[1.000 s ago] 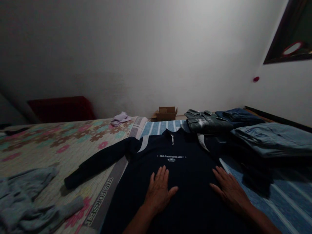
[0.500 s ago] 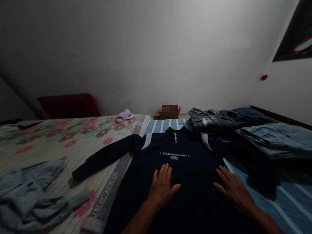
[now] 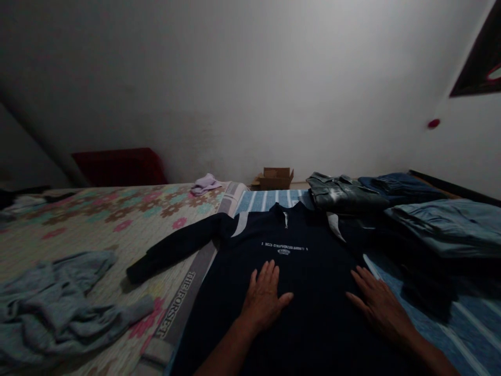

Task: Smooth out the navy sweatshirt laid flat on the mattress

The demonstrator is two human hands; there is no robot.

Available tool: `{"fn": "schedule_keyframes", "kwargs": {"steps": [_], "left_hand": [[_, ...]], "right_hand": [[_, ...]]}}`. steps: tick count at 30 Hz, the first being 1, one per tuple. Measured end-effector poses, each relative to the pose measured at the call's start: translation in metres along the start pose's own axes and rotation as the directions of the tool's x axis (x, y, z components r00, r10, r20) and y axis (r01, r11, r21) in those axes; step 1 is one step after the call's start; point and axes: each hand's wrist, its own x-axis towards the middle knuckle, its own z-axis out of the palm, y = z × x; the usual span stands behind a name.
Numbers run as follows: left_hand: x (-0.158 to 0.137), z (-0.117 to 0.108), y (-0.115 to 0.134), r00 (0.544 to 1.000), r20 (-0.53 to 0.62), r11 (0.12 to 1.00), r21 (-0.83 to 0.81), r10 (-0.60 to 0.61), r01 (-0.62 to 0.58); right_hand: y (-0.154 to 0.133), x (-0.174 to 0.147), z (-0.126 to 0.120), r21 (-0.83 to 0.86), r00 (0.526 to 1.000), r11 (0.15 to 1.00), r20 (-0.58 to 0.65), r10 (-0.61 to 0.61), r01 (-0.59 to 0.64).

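Observation:
A dark navy sweatshirt [image 3: 309, 271] with a short zip collar, pale shoulder panels and white chest lettering lies spread out, front up. Its sleeve on the left reaches over the flowered bedding; the one on the right lies toward the folded clothes. My left hand [image 3: 264, 295] rests flat on the chest below the lettering, fingers forward and thumb out. Flat at the sweatshirt's right side edge is my right hand [image 3: 378, 300], fingers extended. Neither hand grips anything. The garment's lower part runs out of view at the bottom.
A crumpled grey garment [image 3: 62, 308] lies on the flowered bedding [image 3: 156, 224] at left. Folded dark trousers [image 3: 344, 193], blue jeans [image 3: 403, 185] and light jeans [image 3: 450, 224] are stacked at right. Behind are a lilac cloth [image 3: 205, 184] and a cardboard box [image 3: 276, 178] by the wall.
The view has turned slightly left, so everything sits a little further right. Both hands stay flat on the sweatshirt in nearly the same places.

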Motion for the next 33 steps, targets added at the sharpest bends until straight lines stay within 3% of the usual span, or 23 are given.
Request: {"fn": "schedule_keyframes", "kwargs": {"steps": [16,23,27,33], "left_hand": [[-0.002,-0.003,-0.002,1.000,0.014,1.000,0.022,0.002,-0.002],[-0.006,0.003,-0.010,0.999,-0.002,0.997,0.059,-0.053,0.053],[-0.006,0.006,-0.011,0.998,-0.023,0.995,0.080,-0.057,0.059],[-0.005,0.007,-0.009,0.998,-0.050,0.994,0.098,-0.045,0.049]], "right_hand": [[-0.001,-0.001,-0.009,-0.076,0.997,0.997,0.078,0.019,-0.013],[-0.049,-0.012,-0.036,-0.080,0.998,0.996,0.051,-0.023,0.027],[-0.064,-0.021,-0.029,-0.004,0.991,0.998,0.118,-0.056,0.056],[-0.054,-0.026,-0.017,0.036,0.989,0.997,0.135,-0.068,0.064]]}}
